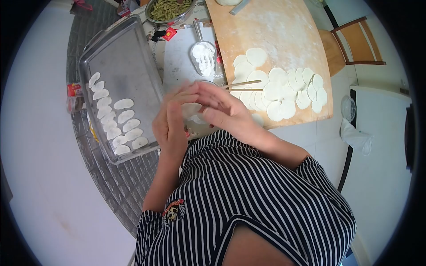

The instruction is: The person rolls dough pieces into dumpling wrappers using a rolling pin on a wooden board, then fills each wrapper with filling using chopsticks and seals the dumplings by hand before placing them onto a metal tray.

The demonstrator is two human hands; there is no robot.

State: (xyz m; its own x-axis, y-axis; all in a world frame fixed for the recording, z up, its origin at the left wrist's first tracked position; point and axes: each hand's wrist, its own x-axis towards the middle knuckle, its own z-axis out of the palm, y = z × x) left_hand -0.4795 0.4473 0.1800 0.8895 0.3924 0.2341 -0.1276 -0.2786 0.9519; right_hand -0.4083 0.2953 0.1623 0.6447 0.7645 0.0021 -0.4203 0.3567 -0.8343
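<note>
My left hand (170, 122) and my right hand (230, 113) meet in front of my chest, fingers curled in and overlapping. Motion smears the fingertips, mostly on the left. Whatever lies between them is hidden. A pale patch shows in the gap, and I cannot tell what it is. Behind my right hand, a pair of chopsticks (248, 90) points right, their near ends covered. Round dough wrappers (278, 91) overlap on the wooden board (284, 26) to the right. On the left, filled dumplings (126, 116) lie in two rows on a metal tray (120, 57).
Beyond my hands, a metal scoop (204, 57) holds white flour on a pale sheet (177, 57). A metal bowl of green pods (168, 11) stands at the back. A wooden chair (357, 42) is to the right of the board. A white plastic bag (356, 136) hangs farther right.
</note>
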